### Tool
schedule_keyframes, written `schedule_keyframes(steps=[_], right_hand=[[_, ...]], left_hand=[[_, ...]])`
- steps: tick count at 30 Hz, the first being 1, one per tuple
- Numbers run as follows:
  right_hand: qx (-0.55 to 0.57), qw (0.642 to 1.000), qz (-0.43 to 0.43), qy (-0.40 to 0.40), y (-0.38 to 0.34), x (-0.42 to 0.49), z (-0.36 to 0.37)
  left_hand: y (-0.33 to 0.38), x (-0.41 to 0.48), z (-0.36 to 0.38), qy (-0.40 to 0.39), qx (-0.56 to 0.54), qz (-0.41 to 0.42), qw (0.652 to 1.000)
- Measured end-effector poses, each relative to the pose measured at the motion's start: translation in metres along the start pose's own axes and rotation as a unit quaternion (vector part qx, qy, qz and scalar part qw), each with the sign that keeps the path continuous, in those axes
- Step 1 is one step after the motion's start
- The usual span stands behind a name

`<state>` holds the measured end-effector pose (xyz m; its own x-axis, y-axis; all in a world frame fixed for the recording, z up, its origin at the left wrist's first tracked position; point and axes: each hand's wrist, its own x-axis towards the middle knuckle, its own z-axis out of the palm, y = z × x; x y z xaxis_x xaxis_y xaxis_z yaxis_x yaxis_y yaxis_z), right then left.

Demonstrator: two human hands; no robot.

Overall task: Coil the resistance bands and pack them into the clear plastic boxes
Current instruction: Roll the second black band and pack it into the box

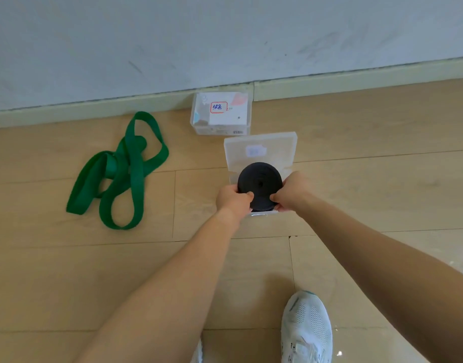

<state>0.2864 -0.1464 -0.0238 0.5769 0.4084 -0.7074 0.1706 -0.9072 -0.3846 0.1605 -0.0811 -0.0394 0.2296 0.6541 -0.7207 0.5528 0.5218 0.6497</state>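
A tightly coiled black resistance band (259, 182) is held over an open clear plastic box (260, 150) on the floor, whose lid lies flipped back toward the wall. My left hand (231, 199) grips the coil's left edge and my right hand (293, 191) grips its right edge, thumbs on top. The box's base is mostly hidden under the coil and my hands. A green resistance band (123, 171) lies loose and uncoiled on the floor to the left. A second clear box (221, 116), closed and bearing a red-framed label, stands against the baseboard.
The wooden floor (369, 184) runs up to a pale baseboard and grey-white wall (225, 35) at the top. My white shoe (306, 328) is at the bottom right, and part of another shoe shows at the bottom centre.
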Motion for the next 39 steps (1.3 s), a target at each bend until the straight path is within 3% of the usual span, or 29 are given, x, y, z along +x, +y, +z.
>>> schedule_keyframes(steps=[3,9,13,18,24,34,39], right_hand=[[-0.068,0.997,-0.014,0.018,-0.003,0.0,0.003],[-0.075,0.997,-0.008,0.028,0.004,0.006,0.009],[-0.08,0.996,-0.011,0.038,0.006,0.007,0.011],[-0.08,0.995,-0.022,0.054,0.008,0.008,0.014],[-0.118,0.99,-0.056,0.058,0.001,0.004,0.017],[-0.148,0.983,-0.091,0.064,-0.002,-0.006,0.019],[-0.137,0.982,-0.114,0.068,-0.001,-0.01,0.022]], left_hand=[[0.002,0.007,-0.002,0.012,0.085,0.022,0.996],[0.009,0.012,-0.002,-0.002,0.188,0.011,0.982],[0.015,0.008,0.004,-0.01,0.295,0.031,0.955],[0.011,0.003,0.008,-0.007,0.293,0.067,0.954],[-0.01,-0.007,0.014,0.042,0.352,0.184,0.917],[-0.004,-0.017,0.018,0.105,0.398,0.182,0.893],[-0.003,-0.012,0.021,0.137,0.356,0.179,0.907]])
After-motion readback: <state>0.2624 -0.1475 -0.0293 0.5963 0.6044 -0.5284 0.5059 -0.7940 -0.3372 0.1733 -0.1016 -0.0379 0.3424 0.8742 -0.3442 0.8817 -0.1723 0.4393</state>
